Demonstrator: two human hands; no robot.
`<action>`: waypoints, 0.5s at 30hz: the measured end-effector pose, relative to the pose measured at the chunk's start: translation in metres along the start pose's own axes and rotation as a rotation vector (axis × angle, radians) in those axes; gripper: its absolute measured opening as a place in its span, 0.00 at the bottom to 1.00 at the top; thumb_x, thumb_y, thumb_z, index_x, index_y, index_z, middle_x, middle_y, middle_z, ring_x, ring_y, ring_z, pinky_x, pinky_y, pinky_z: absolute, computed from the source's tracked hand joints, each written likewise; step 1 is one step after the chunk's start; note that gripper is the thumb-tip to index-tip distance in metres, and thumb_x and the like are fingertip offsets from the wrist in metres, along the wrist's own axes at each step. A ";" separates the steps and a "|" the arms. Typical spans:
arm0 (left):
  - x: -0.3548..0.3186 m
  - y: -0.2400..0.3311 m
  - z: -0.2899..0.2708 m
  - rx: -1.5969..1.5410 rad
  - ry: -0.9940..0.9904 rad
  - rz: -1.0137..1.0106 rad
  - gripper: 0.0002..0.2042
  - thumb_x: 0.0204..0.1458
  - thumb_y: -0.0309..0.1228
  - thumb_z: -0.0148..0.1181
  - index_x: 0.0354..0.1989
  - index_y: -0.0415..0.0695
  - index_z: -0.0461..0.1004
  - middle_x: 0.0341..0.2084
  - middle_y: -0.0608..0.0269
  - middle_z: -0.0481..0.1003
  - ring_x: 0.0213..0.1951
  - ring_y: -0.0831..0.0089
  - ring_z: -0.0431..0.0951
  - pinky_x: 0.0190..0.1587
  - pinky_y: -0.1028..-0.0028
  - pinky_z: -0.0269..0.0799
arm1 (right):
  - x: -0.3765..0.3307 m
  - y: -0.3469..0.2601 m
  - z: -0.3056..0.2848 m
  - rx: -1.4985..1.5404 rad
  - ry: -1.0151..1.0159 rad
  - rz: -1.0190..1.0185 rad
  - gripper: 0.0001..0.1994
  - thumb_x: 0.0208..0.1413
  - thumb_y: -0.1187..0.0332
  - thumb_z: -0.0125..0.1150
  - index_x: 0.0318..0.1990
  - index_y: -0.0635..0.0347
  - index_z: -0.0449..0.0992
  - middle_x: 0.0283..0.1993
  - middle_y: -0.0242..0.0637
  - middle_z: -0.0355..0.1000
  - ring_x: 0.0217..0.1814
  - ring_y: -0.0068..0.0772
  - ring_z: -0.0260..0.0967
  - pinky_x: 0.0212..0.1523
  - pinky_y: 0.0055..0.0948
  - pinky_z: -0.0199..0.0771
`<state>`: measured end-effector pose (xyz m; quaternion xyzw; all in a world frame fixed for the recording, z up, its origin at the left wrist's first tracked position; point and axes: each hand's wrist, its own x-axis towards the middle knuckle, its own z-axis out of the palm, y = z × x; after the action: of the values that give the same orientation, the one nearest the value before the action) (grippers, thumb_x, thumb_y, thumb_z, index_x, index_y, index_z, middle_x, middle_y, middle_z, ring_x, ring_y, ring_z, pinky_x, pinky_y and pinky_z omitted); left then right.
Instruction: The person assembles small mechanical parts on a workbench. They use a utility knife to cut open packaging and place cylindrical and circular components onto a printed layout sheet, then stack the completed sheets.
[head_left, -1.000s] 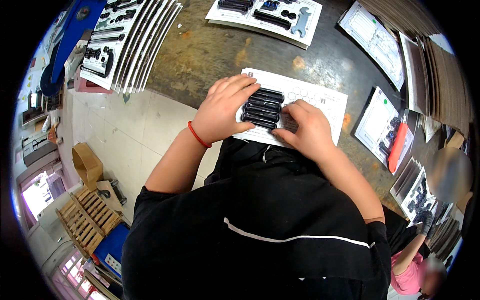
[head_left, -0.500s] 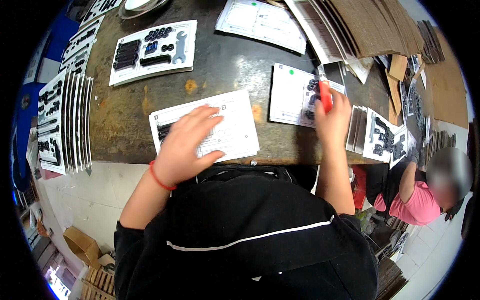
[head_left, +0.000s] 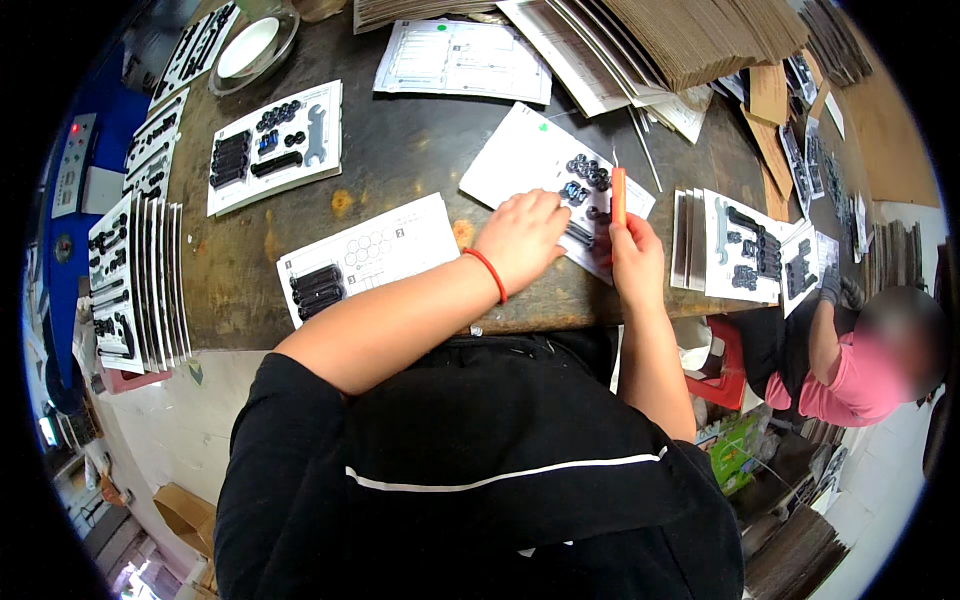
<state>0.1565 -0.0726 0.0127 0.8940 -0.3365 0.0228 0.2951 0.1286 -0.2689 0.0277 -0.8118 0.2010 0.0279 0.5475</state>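
In my right hand (head_left: 638,265) is an orange-handled utility knife (head_left: 619,194), held upright at the right side of a white hardware card (head_left: 510,150). My left hand (head_left: 525,240) lies on that card's near left part, fingers stretched out, beside its bolts. The card sits turned at an angle and bears black nuts (head_left: 590,170), small blue-and-black parts and black bolts; my fingers hide some of them. Left of my left forearm lies another white printed card (head_left: 400,225) with several black bolts (head_left: 318,292) along its left side.
A card with bolts and a wrench (head_left: 316,135) lies far left, near a metal bowl (head_left: 285,50). Filled cards stand in rows at the left (head_left: 160,290) and right (head_left: 690,240). Cardboard sheets (head_left: 690,40) are stacked at the back. A person in pink (head_left: 850,380) works at right.
My left hand has gone from the left card to the right one, uncovering the left card's bolts. The right card now lies turned at an angle. The knife has shifted slightly left.
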 end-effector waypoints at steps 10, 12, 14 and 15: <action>0.013 -0.082 -0.067 0.059 -0.401 0.317 0.16 0.48 0.20 0.59 0.46 0.45 0.77 0.47 0.61 0.73 0.56 0.61 0.71 0.55 0.67 0.73 | -0.041 0.000 -0.052 0.475 -0.251 0.147 0.21 0.69 0.67 0.41 0.65 0.69 0.63 0.44 0.45 0.77 0.36 0.27 0.73 0.39 0.26 0.76; 0.019 -0.080 -0.088 0.239 -0.422 0.247 0.14 0.49 0.19 0.56 0.43 0.46 0.79 0.47 0.64 0.75 0.55 0.66 0.73 0.53 0.69 0.76 | -0.039 0.006 -0.062 0.415 -0.304 0.128 0.21 0.70 0.67 0.44 0.66 0.66 0.63 0.42 0.42 0.77 0.32 0.24 0.72 0.35 0.23 0.75; 0.028 -0.070 -0.103 0.304 -0.488 0.053 0.16 0.46 0.17 0.57 0.44 0.45 0.80 0.50 0.61 0.76 0.56 0.62 0.74 0.58 0.65 0.73 | -0.035 0.004 -0.063 0.360 -0.329 0.142 0.21 0.69 0.68 0.46 0.67 0.62 0.64 0.38 0.39 0.76 0.28 0.22 0.70 0.32 0.21 0.73; 0.030 -0.070 -0.100 0.305 -0.435 -0.039 0.16 0.46 0.18 0.57 0.44 0.44 0.80 0.50 0.59 0.76 0.56 0.61 0.74 0.57 0.64 0.73 | -0.032 0.003 -0.062 0.343 -0.332 0.143 0.21 0.68 0.68 0.48 0.67 0.61 0.64 0.36 0.37 0.76 0.27 0.21 0.70 0.30 0.21 0.72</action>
<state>0.2379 0.0060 0.0666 0.9183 -0.3673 -0.1254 0.0782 0.0871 -0.3162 0.0581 -0.6750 0.1670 0.1653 0.6994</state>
